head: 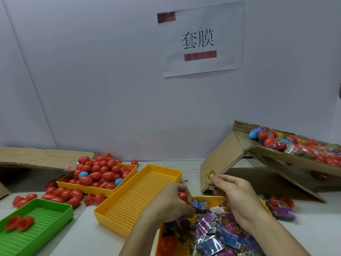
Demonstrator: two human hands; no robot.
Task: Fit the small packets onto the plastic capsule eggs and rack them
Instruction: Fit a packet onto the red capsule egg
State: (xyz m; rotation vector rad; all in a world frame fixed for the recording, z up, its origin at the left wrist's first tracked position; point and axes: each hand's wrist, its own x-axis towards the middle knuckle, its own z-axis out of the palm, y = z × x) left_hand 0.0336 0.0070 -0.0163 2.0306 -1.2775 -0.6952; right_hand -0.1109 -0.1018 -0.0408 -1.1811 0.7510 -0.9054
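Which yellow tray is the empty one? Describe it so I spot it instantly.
Start at the paper sign on the wall and drop straight down to the table. The empty yellow tray lies diagonally at centre; unlike the neighbouring yellow trays, its perforated floor is bare.

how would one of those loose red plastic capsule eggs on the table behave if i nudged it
A loose red plastic capsule egg would probably roll: it is rounded and smooth, and many already lie scattered outside the heaped yellow perforated tray. It likely rolls in a curve, since one end looks narrower. It is probably light and a bit slippery, given its glossy shell.
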